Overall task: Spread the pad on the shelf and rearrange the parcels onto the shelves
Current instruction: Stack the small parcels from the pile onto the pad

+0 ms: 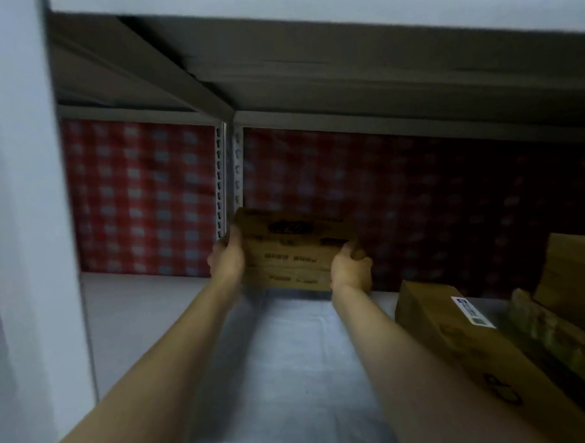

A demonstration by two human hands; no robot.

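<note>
Brown cardboard box [292,251] gripped at both ends: left hand [227,258] curled round its left edge, right hand [349,271] curled round its right edge. Printed face toward camera; print too blurred to read. Can't tell if bottom edge touches anything. Below and in front of box: pale pad [291,357] spread flat on shelf board [126,314]. Right of box: long cardboard parcel [460,341] with white label [472,312], more cardboard beyond, blurred. Behind box: red checked cloth [140,195], slotted steel upright [229,177]. Above box: underside of upper shelf [345,83].
</note>
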